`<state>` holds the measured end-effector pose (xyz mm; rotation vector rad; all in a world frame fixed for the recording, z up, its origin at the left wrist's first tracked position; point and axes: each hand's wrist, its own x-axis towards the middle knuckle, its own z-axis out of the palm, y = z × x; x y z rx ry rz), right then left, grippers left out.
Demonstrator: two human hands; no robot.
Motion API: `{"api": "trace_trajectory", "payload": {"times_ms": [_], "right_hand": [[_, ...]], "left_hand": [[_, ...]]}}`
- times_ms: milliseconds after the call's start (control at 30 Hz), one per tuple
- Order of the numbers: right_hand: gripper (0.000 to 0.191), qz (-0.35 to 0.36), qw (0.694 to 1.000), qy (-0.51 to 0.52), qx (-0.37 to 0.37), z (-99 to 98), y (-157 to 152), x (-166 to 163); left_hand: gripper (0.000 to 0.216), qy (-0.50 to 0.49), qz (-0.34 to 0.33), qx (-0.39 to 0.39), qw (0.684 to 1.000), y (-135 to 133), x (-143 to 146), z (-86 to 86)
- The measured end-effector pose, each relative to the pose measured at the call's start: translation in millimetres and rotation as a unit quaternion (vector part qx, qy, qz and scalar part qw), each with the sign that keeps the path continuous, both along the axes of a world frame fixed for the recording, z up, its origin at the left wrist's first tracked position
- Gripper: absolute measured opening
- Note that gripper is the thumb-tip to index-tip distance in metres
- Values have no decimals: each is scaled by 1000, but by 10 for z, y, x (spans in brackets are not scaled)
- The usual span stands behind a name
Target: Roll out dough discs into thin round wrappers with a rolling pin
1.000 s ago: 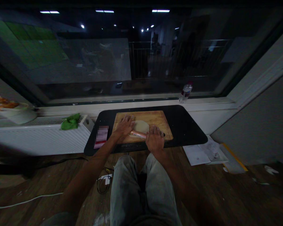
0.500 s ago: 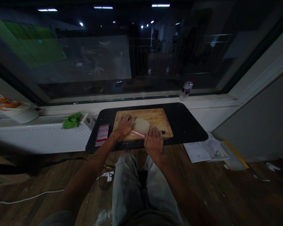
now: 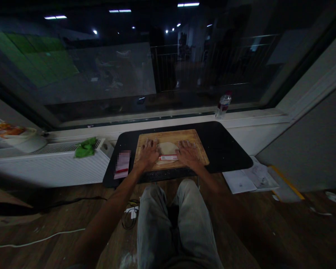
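Note:
A flat, pale round of dough (image 3: 167,148) lies on a wooden cutting board (image 3: 182,135) on a small black table. Across the dough's near part lies a slim white-and-red rod (image 3: 168,157) with printing on it, possibly a rolling pin. My left hand (image 3: 149,152) rests flat at the rod's left end, its floury fingers stretched out. At the opposite end my right hand (image 3: 188,152) is also flat, fingers spread over the board. Both palms hide the rod's ends. A strip of dough shows on the near side of the rod.
On the black table (image 3: 226,149) a pink-and-white packet (image 3: 122,164) lies left of the board. A water bottle (image 3: 223,104) stands on the windowsill. A green cloth (image 3: 85,147) and a white tub (image 3: 28,140) sit on the radiator. Papers (image 3: 240,179) are low at right.
My right hand has moved forward and flattened out from a more closed pose at the rod's end. The rod was slanted and is now nearly level. The view has shifted slightly.

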<state>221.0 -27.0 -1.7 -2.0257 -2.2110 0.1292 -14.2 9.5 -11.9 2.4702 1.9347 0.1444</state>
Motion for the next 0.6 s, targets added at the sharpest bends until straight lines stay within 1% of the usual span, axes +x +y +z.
{"api": "trace_trajectory", "payload": {"times_ms": [67,167,267,467,600], "right_hand": [[70,9,1000,2,-16,2,87,21],[73,15,1000,6,-14,-12,161,35],[75,23,1000,8,-19,-29,199,40],[74,31,999,-1,-17,-48,257,48],[71,46,999,-1,1,-76,320,47]], "left_hand": [[67,2,27,-14,1000,-111,19,14],[68,2,66,-26,997,-270,67,37],[69,8,86,-32,996,-389,109,55],[70,24,74,-37,996,-514,143,71],[70,18,69,-29,997,-590,154,32]]}}
